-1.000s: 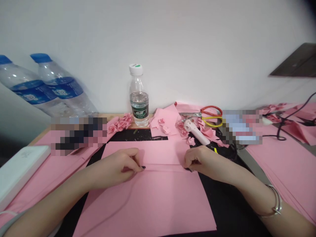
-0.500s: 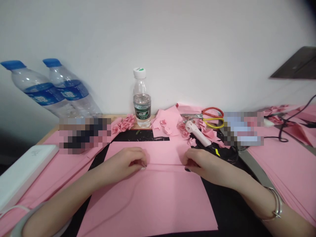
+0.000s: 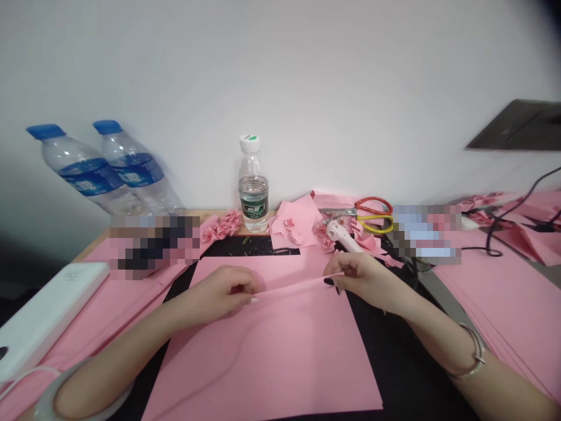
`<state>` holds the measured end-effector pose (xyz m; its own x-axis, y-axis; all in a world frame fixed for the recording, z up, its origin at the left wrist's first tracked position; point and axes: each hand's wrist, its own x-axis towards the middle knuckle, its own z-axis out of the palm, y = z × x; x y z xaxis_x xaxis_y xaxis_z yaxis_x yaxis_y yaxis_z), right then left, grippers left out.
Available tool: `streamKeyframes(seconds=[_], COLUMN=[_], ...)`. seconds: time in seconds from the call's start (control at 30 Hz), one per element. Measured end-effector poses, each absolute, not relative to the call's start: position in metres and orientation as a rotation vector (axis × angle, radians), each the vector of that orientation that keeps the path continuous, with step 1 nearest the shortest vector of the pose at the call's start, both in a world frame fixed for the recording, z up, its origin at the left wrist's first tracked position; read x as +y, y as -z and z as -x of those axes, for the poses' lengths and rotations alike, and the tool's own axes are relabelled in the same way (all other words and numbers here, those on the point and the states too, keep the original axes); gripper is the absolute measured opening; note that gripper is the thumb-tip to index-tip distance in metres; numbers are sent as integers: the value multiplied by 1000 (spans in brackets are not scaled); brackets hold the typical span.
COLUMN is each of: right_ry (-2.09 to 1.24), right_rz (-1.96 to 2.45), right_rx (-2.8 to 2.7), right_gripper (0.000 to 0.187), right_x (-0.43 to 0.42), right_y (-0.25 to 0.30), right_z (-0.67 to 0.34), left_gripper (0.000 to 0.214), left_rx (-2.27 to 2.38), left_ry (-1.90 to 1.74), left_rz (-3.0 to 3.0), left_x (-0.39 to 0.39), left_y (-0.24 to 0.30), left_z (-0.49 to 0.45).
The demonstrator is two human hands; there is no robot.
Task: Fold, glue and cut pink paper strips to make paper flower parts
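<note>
A narrow, folded-looking strip of pink paper [image 3: 294, 288] stretches between my two hands, above a large pink paper sheet [image 3: 302, 356]. My left hand [image 3: 234, 291] is closed on the strip's left end, low over the sheet, with thumb and fingers pinched. Its right end, tilted a little higher, is pinched by my right hand [image 3: 355, 275]; a bangle rings that wrist. Behind the hands lie pink paper roses [image 3: 221, 227], small folded paper flowers [image 3: 289, 227] and scissors [image 3: 372, 215] with one red and one yellow handle.
A water bottle [image 3: 253, 190] stands by the wall, with two larger blue-capped bottles [image 3: 127, 169] leaning at left. A white power strip or box [image 3: 52, 310] lies on pink sheets. More pink paper [image 3: 508, 292] and a black cable [image 3: 517, 216] are at right. A black mat [image 3: 372, 351] is underneath.
My right hand has risen slightly and lifted its end of the paper strip off the sheet. My left hand has stayed nearly in place. The view has shifted a little.
</note>
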<state>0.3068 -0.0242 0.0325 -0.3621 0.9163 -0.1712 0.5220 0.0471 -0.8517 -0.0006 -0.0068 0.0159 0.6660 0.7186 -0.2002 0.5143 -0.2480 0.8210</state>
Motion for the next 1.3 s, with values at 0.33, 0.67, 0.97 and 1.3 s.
streamKeyframes(seconds=[0.33, 0.67, 0.97, 1.3], right_ry=[-1407, -1659, -1498, -1391], right_rz=[1410, 1391, 1433, 1308], right_rx=[-1635, -1542, -1536, -1744], right_gripper=[9, 28, 24, 23], right_x=[-27, -29, -19, -19], right_y=[-30, -20, -36, -42], right_z=[-292, -280, -302, -311], left_gripper=[29, 33, 28, 41], left_rx=[790, 819, 806, 926], left_ry=[-152, -134, -165, -163], left_rz=[-1448, -1476, -1484, -1622], left_x=[-24, -19, -16, -12], left_y=[-12, -5, -4, -4], left_z=[-15, -11, -7, -1])
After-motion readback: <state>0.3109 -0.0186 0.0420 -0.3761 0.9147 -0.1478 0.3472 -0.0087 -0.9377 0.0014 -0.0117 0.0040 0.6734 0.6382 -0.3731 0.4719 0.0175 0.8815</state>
